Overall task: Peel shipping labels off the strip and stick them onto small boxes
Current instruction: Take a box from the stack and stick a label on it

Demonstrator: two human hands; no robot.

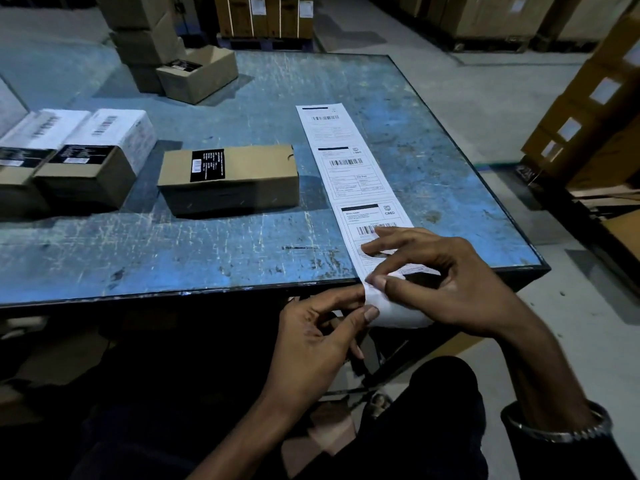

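A long white strip of shipping labels (346,168) lies on the blue table (173,247), running from mid-table to the near edge, with its end curling over that edge. My right hand (440,282) pinches the near corner of the nearest label between thumb and forefinger. My left hand (318,334) sits just below the table edge and pinches the strip's hanging end. A small brown box (232,178) with a black sticker stands left of the strip. Two more boxes (86,164), with white labels on top, stand at the far left.
An open carton (197,74) and stacked cartons (142,36) stand at the table's far left. Pallets of cartons line the back wall, and more cartons (595,109) are stacked on the right. Grey floor lies to the right of the table. My legs are under the near edge.
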